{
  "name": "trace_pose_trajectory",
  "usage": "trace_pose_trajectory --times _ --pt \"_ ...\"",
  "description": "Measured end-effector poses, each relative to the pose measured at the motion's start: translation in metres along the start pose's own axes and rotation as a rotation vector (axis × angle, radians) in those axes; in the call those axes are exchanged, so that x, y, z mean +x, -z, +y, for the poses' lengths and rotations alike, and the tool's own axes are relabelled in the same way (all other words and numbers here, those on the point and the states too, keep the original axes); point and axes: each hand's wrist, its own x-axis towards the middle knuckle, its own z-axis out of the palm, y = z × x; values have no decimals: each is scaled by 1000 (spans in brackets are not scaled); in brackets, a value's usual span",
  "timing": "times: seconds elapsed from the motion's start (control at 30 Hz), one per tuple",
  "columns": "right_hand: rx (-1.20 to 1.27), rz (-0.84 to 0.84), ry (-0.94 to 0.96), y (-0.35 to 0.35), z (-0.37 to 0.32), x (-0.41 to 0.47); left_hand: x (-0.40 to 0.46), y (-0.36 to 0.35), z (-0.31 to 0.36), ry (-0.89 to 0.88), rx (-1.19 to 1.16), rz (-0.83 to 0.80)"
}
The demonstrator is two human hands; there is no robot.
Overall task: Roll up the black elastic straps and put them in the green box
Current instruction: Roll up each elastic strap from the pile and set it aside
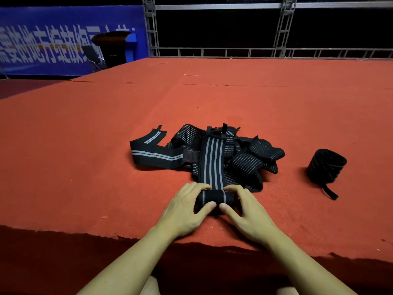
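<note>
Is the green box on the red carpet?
No, only the pile of black straps and one rolled strap lie on the red carpet.

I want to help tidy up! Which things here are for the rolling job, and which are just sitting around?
For the job:
- the striped strap both hands roll up: left hand, right hand
- the strap pile
- the finished roll

Just around:
- red carpet
- blue banner
- metal truss

No green box in view.

Left hand (187, 206) and right hand (244, 206) side by side, fingers curled, thumbs nearly touching.
</note>
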Motion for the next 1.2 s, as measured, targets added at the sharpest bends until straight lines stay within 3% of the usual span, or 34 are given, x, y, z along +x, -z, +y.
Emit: trace_pose_trajectory --times 0.43,0.73,0.97,1.2 --pt "92 -9 49 4 -1 -1 -4 3 4 -37 -14 24" --pt "214 -80 -93 5 1 6 -9 8 12 -166 -74 74" --pt "234 57 -121 2 -1 6 -9 6 12 -178 -28 15" --pt "213 100 105 8 -9 -2 -4 3 6 -52 -3 40"
